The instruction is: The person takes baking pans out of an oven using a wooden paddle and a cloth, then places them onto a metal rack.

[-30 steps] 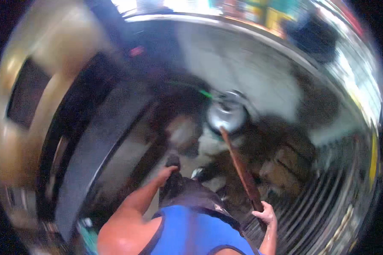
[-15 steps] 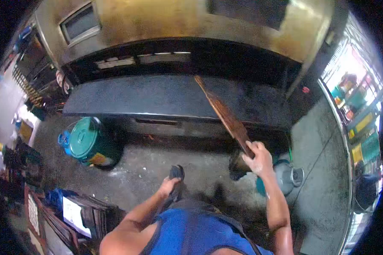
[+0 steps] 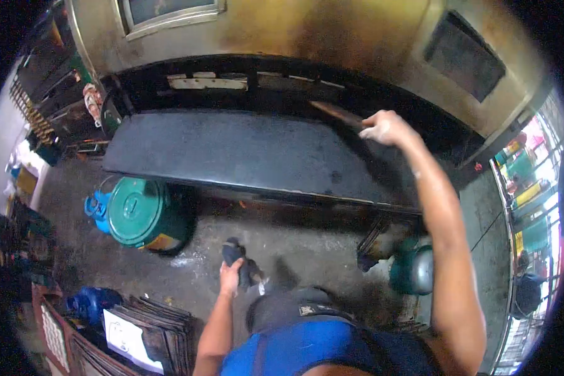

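Observation:
My right hand [image 3: 385,127] is closed round one end of a long brown wooden paddle [image 3: 335,111]. The paddle's tip reaches over the back of the black shelf [image 3: 225,147], toward the dark slot under the metal oven front [image 3: 332,37]. Lower down, near my body, my left hand [image 3: 230,277] is closed on a dark, rounded object [image 3: 232,252] whose kind I cannot make out. White powder marks the fingers of my right hand.
Under the shelf's left end stand a green lidded drum [image 3: 138,210] and a blue gas cylinder [image 3: 96,207]. Stacked dark trays [image 3: 169,335] are at lower left. A grey-topped round container [image 3: 420,269] sits at lower right, beside a concrete wall [image 3: 485,232].
My right hand has moved forward and up, carrying the paddle from above the shelf's front toward the slot. The view has shifted rightward. My left hand stays low with the dark object.

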A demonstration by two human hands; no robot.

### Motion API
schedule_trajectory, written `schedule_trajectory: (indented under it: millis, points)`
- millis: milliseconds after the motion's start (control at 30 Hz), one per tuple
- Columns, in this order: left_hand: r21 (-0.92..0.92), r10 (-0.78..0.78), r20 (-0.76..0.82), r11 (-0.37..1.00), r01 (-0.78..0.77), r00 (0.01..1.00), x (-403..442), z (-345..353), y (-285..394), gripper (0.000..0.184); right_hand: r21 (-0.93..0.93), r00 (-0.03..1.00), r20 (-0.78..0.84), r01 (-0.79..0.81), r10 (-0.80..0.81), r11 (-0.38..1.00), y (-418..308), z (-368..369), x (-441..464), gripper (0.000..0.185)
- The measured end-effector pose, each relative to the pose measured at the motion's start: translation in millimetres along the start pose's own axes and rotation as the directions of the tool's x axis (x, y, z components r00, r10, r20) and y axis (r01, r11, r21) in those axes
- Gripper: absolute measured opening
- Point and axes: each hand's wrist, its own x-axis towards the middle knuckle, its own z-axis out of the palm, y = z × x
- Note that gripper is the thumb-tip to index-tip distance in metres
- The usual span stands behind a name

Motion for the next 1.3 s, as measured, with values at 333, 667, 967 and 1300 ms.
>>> schedule_trajectory:
  millis: [333, 667, 967, 1300]
  points:
    - [-0.487, -0.449, -0.283, 0.829, 0.277, 0.847, -38, -139, -126, 0.032, 0.075, 0.896, -0.436, -0.06, 0.087, 0.995, -28, 197, -16, 0.046]
    - [-0.482, -0.388, -0.242, 0.843, 0.238, 0.889, -56, -107, -107, 0.039, 0.173, 0.892, -0.423, -0.097, 0.163, 0.98, -43, 188, 138, 0.037]
    - [-0.638, -0.499, -0.121, 0.701, 0.318, 0.858, -98, -103, -173, 0.04, 0.254, 0.921, -0.319, -0.142, 0.221, 0.957, 13, 189, 76, 0.041]
    - [-0.208, -0.378, -0.407, 0.925, 0.319, 0.832, -196, -73, -180, 0.043, 0.18, 0.868, -0.494, 0.158, -0.05, 0.971, 73, 188, 119, 0.035]
